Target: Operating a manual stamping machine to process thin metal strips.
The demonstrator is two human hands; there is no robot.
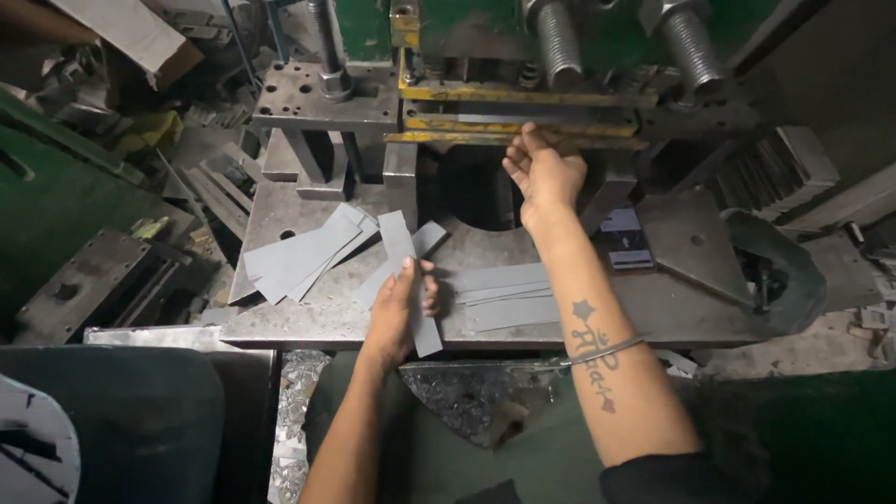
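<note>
My left hand (401, 308) grips a long grey metal strip (408, 271) that lies lengthwise on the steel press bed (308, 322). My right hand (544, 170) is raised at the slot of the press die (523, 117), fingers curled at its yellow-edged plates; whether it holds a strip there is unclear. A fan of grey strips (299, 257) lies left of my left hand. More flat strips (509, 297) lie between my two arms.
Two threaded columns (560, 42) rise at the back of the green press. A dark round opening (476, 191) sits under the die. A triangular steel plate (686, 243) lies right. Metal scrap (448, 397) fills a bin below the bed. Steel blocks (103, 280) stand left.
</note>
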